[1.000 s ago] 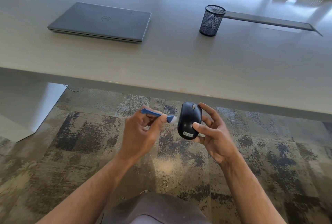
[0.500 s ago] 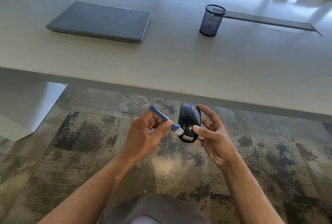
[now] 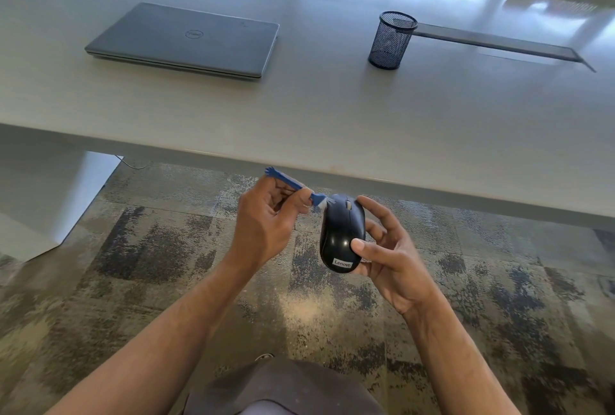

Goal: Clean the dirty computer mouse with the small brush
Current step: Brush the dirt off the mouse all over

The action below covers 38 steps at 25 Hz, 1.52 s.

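A wide, pale, glossy surface fills the upper half of the view, its near edge running across the middle. Below it lies a mottled grey and beige carpet floor. On the surface, to the left, rests a closed grey laptop with a round logo on its lid; to the right stands a black wire-mesh pen cup, upright, well apart from the laptop. Both hands are held over the carpet, in front of the surface edge. The right hand cradles a glossy black computer mouse, its grip curled round the body with the thumb pressed on the rear near a white label. The left hand has its grip pinching a small blue-handled brush; the pale bristles touch the mouse's front left edge, beside the scroll wheel.
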Available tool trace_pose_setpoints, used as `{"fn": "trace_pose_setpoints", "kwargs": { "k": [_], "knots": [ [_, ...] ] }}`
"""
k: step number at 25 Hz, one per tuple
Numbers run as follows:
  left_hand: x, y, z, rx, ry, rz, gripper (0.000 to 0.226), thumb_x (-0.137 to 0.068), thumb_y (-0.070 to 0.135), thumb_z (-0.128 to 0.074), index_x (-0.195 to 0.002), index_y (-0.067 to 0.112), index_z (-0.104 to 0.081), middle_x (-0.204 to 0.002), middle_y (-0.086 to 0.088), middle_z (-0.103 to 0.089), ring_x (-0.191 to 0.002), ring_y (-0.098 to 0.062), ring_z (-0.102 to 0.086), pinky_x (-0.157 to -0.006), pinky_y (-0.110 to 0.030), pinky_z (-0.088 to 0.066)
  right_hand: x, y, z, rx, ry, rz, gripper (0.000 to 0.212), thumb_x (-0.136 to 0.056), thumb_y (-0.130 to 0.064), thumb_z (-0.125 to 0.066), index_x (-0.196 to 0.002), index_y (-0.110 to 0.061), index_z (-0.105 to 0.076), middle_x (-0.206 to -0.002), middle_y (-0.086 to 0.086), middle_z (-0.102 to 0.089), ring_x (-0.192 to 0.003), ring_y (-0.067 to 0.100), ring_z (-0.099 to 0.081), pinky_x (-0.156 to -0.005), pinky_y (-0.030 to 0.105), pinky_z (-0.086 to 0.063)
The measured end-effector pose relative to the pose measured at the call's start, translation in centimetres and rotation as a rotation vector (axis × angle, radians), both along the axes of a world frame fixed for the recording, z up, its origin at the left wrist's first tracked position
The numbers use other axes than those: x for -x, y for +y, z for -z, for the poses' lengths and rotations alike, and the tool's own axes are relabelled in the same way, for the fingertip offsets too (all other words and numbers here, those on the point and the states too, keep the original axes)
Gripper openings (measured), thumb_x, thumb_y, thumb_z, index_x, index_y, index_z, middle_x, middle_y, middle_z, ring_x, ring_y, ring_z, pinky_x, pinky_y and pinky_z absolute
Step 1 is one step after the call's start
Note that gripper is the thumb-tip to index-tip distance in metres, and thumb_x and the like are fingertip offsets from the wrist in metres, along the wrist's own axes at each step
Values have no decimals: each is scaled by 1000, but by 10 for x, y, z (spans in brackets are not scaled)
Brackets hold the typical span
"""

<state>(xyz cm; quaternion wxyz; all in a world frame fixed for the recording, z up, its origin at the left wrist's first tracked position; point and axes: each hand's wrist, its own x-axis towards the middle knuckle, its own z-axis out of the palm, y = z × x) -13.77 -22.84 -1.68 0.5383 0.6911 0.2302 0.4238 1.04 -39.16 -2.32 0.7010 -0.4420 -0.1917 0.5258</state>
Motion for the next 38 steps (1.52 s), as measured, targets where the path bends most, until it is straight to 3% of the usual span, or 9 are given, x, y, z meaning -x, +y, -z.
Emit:
{"fn": "trace_pose_setpoints", "kwargs": {
  "k": [4, 9, 13, 17, 23, 29, 34, 36, 38],
  "knots": [
    [-5, -1, 3, 22, 32, -49, 10, -89, 35, -71, -90, 30, -62, -84, 8, -75, -71, -11, -73, -65, -22, -57, 2, -1, 2, 7, -21, -34, 75, -68, 11, -76, -134, -22, -63, -120, 15, -71, -97, 36, -74, -67, 48, -64],
    [10, -3, 4, 51, -40, -15, 5, -89, 21, -70, -92, 19, -66, -83, 2, -76, -69, -16, -74, -65, -22, -58, -2, -4, 4, 8, -11, -13, 79, -66, 10, -79, -137, -19, -61, -123, 17, -70, -97, 36, -74, -65, 45, -64],
    [23, -6, 3, 22, -42, 144, 13, -89, 20, -69, -93, 8, -69, -80, -2, -77, -67, -21, -74, -66, -34, -61, -6, -4, 3, 15, -2, -7, 76, -65, 6, -81, -134, -21, -64, -123, 17, -71, -96, 37, -75, -62, 43, -65],
    [29, -8, 4, 38, -69, 309, 7, -89, 17, -70, -94, 22, -71, -84, -5, -76, -69, -25, -74, -66, -34, -61, -6, -2, 4, 26, -17, -12, 75, -64, 5, -83, -132, -23, -66, -123, 17, -71, -97, 38, -75, -64, 44, -65],
    [14, -1, 13, 48, -28, 127, 16, -88, 21, -69, -96, 8, -65, -82, -2, -77, -71, -20, -75, -69, -28, -60, -2, -4, 7, 26, -19, -41, 80, -62, 2, -85, -135, -21, -63, -124, 18, -69, -100, 38, -74, -70, 49, -64],
    [7, -2, 7, 186, -105, 47, 10, -87, 20, -73, -89, 30, -71, -85, -3, -77, -71, -24, -74, -69, -30, -60, -5, -7, 8, 24, -25, -58, 78, -63, 2, -85, -134, -22, -63, -125, 18, -68, -101, 38, -73, -73, 50, -64],
    [32, -2, 7, 178, -58, 301, 12, -85, 17, -71, -91, 27, -76, -84, -12, -77, -72, -33, -74, -72, -45, -62, -7, -7, 7, 35, -26, -45, 77, -62, 2, -85, -132, -23, -65, -124, 18, -68, -98, 38, -74, -69, 47, -64],
    [38, -6, 7, 189, -88, 425, 15, -85, 12, -70, -91, 25, -76, -85, -16, -75, -71, -37, -72, -70, -44, -61, -7, -6, 7, 45, -30, -40, 78, -61, 1, -86, -132, -23, -65, -124, 17, -68, -95, 38, -75, -65, 44, -64],
    [38, -7, 8, 172, -69, 420, 12, -86, 8, -70, -91, 18, -75, -84, -16, -75, -70, -37, -72, -69, -41, -61, -5, -5, 7, 52, -42, -43, 78, -61, 2, -87, -132, -23, -65, -124, 16, -68, -95, 38, -75, -64, 42, -64]
  ]
}}
